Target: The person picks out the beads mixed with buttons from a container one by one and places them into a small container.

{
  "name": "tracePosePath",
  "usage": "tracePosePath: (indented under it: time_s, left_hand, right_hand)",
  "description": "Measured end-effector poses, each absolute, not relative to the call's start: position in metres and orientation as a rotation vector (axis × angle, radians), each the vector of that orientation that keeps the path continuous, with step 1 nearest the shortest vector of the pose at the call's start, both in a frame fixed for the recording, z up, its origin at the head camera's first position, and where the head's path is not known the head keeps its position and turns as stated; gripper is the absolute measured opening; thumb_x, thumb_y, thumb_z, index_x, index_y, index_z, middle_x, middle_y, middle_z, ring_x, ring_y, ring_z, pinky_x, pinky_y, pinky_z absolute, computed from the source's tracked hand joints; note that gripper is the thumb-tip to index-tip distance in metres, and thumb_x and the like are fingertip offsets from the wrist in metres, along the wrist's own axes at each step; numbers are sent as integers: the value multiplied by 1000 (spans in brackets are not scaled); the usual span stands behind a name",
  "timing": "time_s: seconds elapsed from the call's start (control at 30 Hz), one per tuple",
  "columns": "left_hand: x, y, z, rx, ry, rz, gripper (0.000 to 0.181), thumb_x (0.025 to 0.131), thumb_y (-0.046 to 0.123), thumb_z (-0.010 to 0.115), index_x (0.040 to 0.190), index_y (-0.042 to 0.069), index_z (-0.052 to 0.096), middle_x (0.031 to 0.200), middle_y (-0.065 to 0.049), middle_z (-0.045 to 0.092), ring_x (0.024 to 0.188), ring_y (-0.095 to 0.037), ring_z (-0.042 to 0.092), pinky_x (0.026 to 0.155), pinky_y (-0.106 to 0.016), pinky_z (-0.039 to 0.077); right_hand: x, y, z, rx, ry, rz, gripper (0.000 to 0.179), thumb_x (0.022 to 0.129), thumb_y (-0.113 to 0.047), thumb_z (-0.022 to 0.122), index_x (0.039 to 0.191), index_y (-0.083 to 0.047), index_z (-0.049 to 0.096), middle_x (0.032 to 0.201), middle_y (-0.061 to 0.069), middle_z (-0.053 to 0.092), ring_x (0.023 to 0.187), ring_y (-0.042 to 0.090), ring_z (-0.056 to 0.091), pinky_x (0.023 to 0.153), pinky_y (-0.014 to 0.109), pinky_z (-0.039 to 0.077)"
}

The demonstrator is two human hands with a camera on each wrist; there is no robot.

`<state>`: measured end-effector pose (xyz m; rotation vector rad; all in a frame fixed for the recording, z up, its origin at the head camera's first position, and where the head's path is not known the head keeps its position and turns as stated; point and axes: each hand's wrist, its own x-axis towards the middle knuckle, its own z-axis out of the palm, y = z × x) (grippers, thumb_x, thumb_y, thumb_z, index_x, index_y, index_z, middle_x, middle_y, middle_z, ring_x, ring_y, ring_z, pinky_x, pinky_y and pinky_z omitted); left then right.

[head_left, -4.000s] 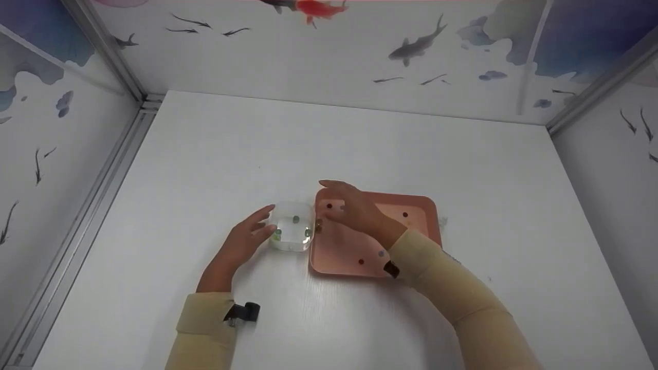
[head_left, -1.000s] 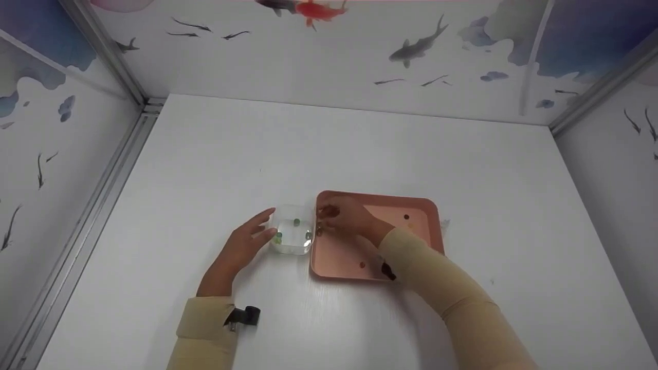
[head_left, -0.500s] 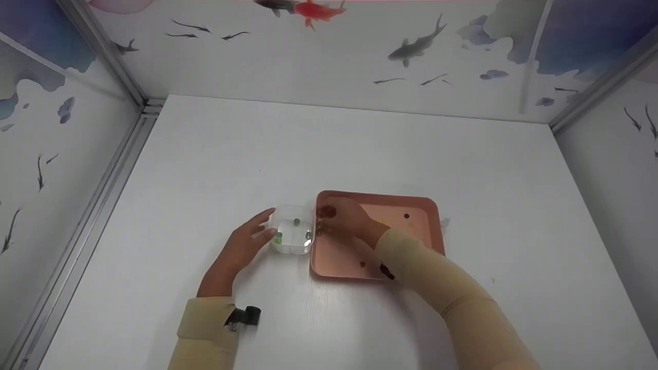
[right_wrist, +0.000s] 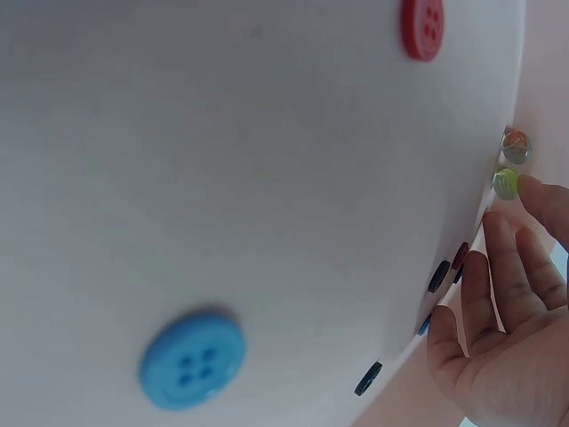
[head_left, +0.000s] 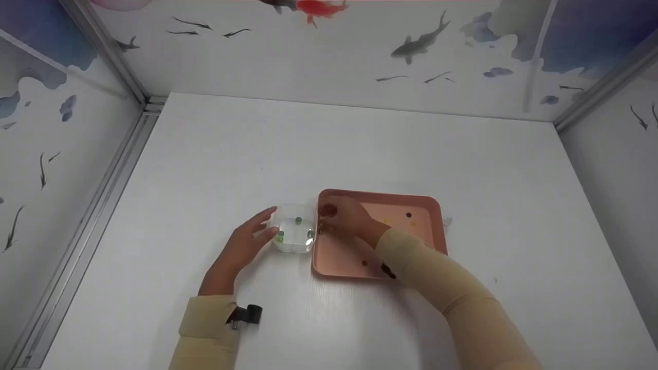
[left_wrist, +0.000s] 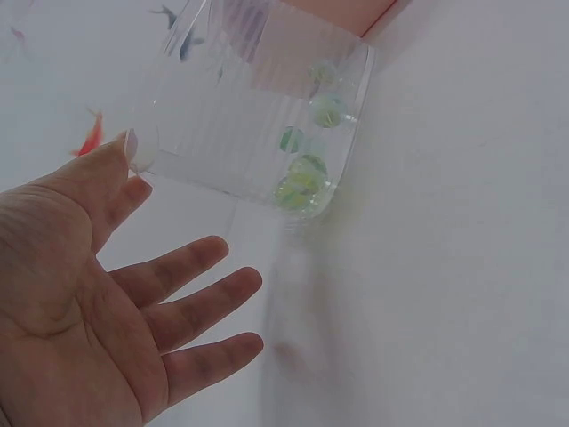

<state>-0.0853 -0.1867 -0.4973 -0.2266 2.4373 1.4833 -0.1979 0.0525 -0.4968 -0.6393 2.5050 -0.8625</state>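
Observation:
My left hand point(head_left: 240, 247) is at the left side of a clear plastic box point(head_left: 293, 247); its fingers are spread and the tips touch or nearly touch the wall. Several green marbles point(left_wrist: 307, 178) lie in the box, as the left wrist view shows. My right hand point(head_left: 349, 216) is inside a pink tray point(head_left: 336, 259), by its left wall. In the right wrist view the thumb touches a yellow-green marble point(right_wrist: 505, 183), while the other fingers are loosely bent near the tray wall. A clear marble with orange point(right_wrist: 516, 147) sits beside it. No firm pinch is visible.
Loose buttons lie about the tray, among them a blue button point(right_wrist: 193, 360), a red button point(right_wrist: 423, 28) and a black button point(head_left: 408, 215). The box stands close against the tray's left edge on a white table point(head_left: 231, 149). Printed panels point(head_left: 308, 67) enclose the table.
Since four seconds ago my right hand has come lower and nearer, settling by the tray's left wall. It has barely moved in the last second. The left hand stays at the box.

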Motion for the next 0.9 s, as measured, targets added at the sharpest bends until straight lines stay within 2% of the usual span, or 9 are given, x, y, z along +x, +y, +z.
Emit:
tracePosePath:
  time_s: [0.2, 0.9]
  left_hand:
    - [-85, -187, -498, -196, 2446, 1501, 56, 98, 39, 56, 150, 28, 37, 154, -9, 35, 138, -35, 38, 107, -59, 34]
    - [-87, -186, -497, -216, 2456, 1461, 56, 98, 40, 55, 150, 29, 37, 154, -9, 35, 138, -35, 37, 107, -59, 33]
  right_hand:
    - [-198, 53, -500, -648, 2486, -889, 16, 87, -14, 73, 100, -17, 66, 100, -7, 66, 93, 12, 57, 89, 29, 50]
    - [-198, 53, -497, -605, 2424, -1008, 17, 89, -3, 67, 100, -16, 65, 97, -4, 65, 94, 13, 59, 88, 30, 51]
